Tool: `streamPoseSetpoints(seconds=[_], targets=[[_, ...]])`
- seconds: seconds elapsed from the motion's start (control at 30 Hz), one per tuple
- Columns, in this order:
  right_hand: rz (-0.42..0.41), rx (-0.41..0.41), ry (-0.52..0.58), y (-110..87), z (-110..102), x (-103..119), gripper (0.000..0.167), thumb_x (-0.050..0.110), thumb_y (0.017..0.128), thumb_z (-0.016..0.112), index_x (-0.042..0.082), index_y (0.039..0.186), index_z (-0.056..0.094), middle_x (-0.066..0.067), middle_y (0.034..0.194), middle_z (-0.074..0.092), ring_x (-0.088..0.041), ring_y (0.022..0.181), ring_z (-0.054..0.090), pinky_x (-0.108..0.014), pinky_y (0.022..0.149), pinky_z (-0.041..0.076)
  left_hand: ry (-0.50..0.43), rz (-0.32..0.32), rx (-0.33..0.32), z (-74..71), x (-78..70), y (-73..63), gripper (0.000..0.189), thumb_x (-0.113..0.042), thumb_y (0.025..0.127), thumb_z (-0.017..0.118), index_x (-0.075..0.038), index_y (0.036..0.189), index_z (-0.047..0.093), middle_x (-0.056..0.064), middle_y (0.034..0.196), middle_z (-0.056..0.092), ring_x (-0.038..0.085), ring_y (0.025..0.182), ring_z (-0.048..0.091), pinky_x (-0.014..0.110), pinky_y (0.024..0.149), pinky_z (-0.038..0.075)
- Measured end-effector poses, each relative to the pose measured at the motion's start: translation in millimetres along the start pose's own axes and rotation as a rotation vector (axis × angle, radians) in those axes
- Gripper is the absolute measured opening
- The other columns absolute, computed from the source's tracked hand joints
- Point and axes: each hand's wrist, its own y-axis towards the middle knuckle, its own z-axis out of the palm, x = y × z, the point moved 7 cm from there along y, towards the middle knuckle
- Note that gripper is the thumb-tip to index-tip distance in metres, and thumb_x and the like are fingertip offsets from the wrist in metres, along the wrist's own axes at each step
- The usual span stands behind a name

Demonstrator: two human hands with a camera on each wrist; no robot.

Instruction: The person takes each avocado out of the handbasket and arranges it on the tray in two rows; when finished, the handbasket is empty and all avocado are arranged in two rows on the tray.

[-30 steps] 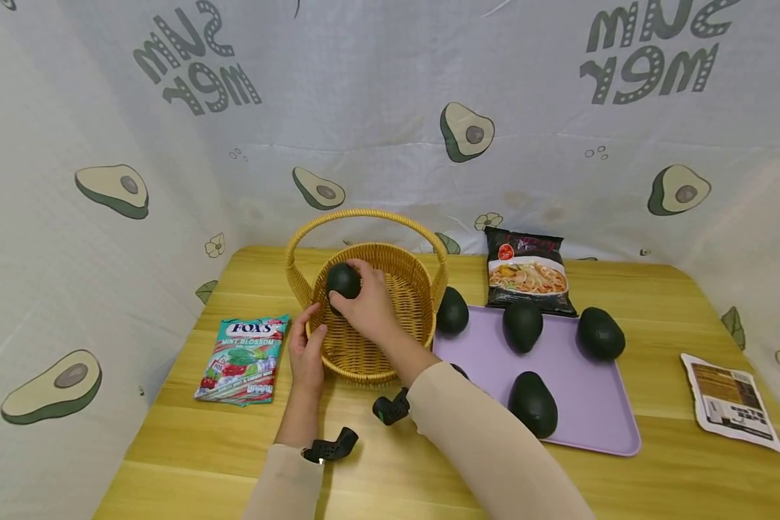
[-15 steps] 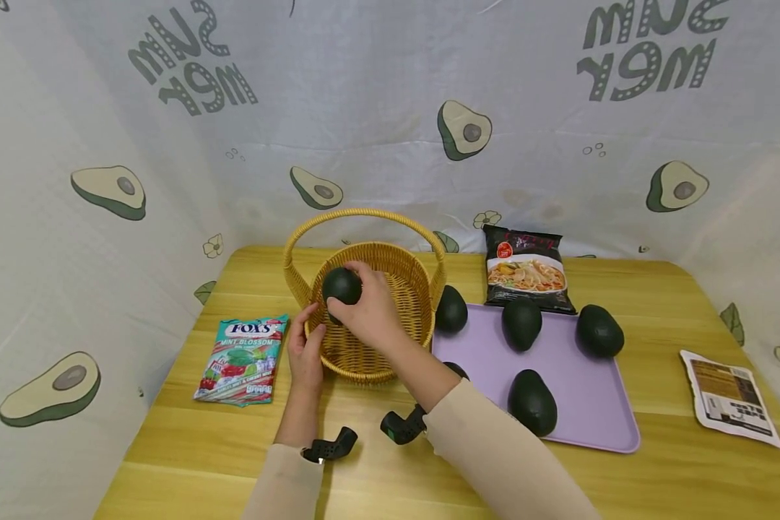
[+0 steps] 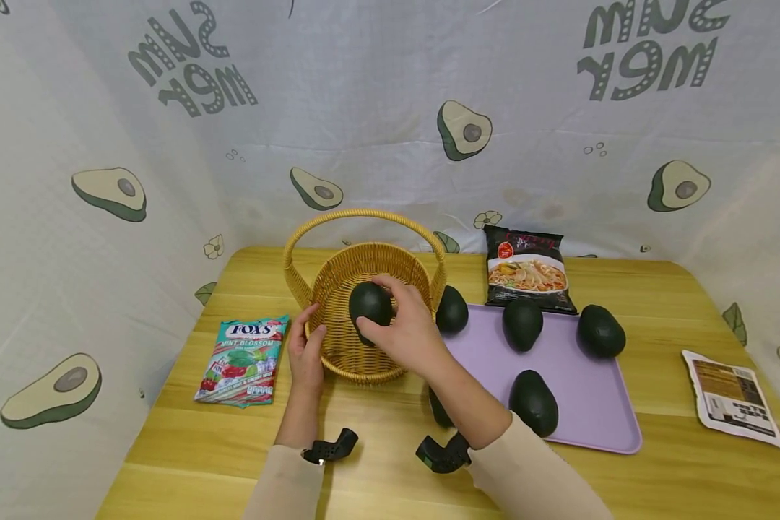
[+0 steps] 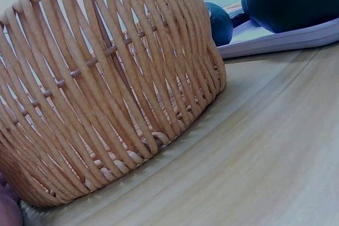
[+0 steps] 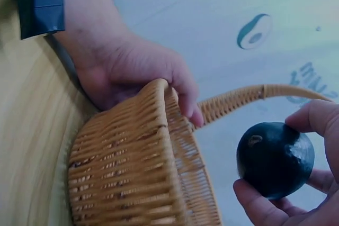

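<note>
My right hand (image 3: 409,325) pinches a dark green avocado (image 3: 370,307) between thumb and fingers, over the yellow wicker basket (image 3: 347,365). In the right wrist view the avocado (image 5: 275,160) shows a small stem scar, up beyond the rim. My left hand (image 3: 307,354) grips the basket's left rim, its fingers bent over the edge near the handle's foot. Woven basket floor shows around the held avocado. Right of the basket, several more avocados (image 3: 522,325) lie on a lilac tray (image 3: 585,404); one avocado (image 3: 438,408) is partly hidden by my right forearm.
A teal candy bag (image 3: 243,361) lies left of the basket. Behind the tray is a black noodle packet (image 3: 526,271), and a white and brown pouch (image 3: 731,397) lies at the far right. The basket's tall handle (image 3: 364,213) arches over its opening.
My right hand has carried the avocado from the basket's left side rightward and toward me, over its middle. My left hand has stayed on the rim.
</note>
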Motion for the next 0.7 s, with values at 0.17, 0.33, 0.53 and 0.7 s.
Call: streamPoseSetpoints(seconds=[0.17,0.33,0.53,0.7], targets=[[0.009,0.005,0.018,-15.1,-14,-11,0.067,0.029,0.088,0.077,0.025,0.148,0.050,-0.011,0.144,0.051,-0.033,0.113,0.059,-0.043,0.083,0.054,0.002,-0.003,0.003,-0.1,0.0,-0.8,0.044,-0.002,0.099,0.048,0.005,0.142,0.050,0.014,0.155,0.043,0.029,0.139,0.043,0.018,0.100,0.043],[0.014,0.009,0.014,-25.5,-28,-23,0.067,0.028,0.089,0.077,0.026,0.148,0.048,-0.008,0.144,0.053,-0.030,0.112,0.060,-0.040,0.081,0.054,0.025,-0.016,0.015,0.1,1.9,-2.9,0.046,-0.005,0.099,0.048,0.007,0.143,0.047,0.011,0.160,0.038,0.024,0.149,0.031,0.022,0.109,0.033],[0.020,0.008,-0.010,-35.7,-49,-38,0.067,0.029,0.090,0.077,0.024,0.149,0.047,-0.011,0.142,0.052,-0.031,0.112,0.057,-0.040,0.083,0.052,0.026,-0.011,0.027,0.6,1.6,-3.1,0.046,-0.005,0.099,0.047,0.007,0.144,0.047,0.012,0.160,0.038,0.028,0.146,0.035,0.021,0.106,0.037],[0.048,-0.007,-0.013,-45.7,-72,-50,0.070,0.030,0.091,0.076,0.021,0.152,0.044,-0.015,0.144,0.047,-0.036,0.116,0.054,-0.035,0.077,0.053,0.021,-0.008,0.023,0.5,1.2,-2.7,0.045,-0.005,0.099,0.047,0.007,0.143,0.047,0.013,0.160,0.038,0.028,0.144,0.035,0.017,0.103,0.038]])
